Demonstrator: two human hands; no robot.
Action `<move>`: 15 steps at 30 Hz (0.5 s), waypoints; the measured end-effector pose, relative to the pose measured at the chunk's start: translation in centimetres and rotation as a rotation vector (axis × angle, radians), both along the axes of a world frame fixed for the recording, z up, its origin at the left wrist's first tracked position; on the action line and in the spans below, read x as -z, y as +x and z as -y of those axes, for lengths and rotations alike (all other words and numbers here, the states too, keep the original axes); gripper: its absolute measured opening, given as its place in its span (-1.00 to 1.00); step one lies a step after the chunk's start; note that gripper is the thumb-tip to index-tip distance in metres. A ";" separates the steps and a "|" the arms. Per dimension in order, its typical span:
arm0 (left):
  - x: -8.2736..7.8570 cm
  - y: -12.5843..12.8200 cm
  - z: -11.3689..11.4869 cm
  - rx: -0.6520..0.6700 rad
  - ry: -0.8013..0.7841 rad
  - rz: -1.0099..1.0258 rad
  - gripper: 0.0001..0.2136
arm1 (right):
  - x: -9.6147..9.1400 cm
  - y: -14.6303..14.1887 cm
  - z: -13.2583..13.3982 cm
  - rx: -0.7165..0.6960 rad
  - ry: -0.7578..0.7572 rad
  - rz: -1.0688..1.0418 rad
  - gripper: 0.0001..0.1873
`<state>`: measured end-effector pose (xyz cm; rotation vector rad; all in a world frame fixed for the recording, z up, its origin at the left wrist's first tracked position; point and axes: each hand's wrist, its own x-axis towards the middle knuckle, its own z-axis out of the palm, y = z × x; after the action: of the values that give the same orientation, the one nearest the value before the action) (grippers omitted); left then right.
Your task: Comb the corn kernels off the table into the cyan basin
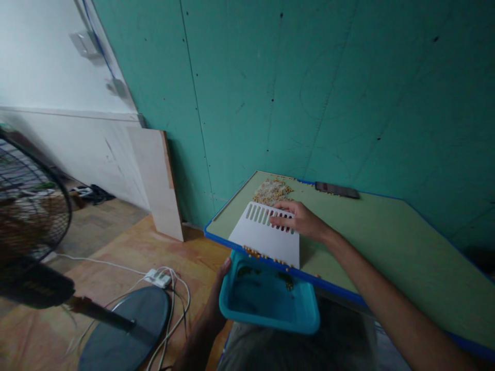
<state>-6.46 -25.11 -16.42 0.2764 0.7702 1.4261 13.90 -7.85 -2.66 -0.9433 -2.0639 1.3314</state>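
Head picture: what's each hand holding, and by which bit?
Left hand: blue tub, by its left edge. Right hand: white board, by its slotted end.

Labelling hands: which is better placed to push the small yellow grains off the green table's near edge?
Likely the right hand: it holds the white slotted board behind those grains. Left hand holds the blue rectangular plastic tub below.

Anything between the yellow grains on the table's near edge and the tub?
Nothing visible. The yellow grains lie on the blue edge, by the far side of the tub. The white slotted board under the right hand is behind them; the left hand is at the tub's side.
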 end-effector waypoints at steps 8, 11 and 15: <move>-1.1 0.6 -0.2 0.023 -0.058 0.025 -0.61 | -0.2 -0.2 0.6 -0.079 -0.022 -0.052 -0.57; -1.2 0.7 -0.2 0.034 -0.082 0.009 -0.61 | -0.8 -0.1 0.8 -0.045 0.030 -0.088 -0.59; -1.7 1.3 -0.3 0.122 -0.186 0.016 -0.49 | -2.1 1.3 0.7 0.098 0.119 -0.140 -0.58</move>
<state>-5.12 -24.79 -14.68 0.1648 0.8528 1.2316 15.17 -8.59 -0.56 -0.8623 -1.9422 1.1758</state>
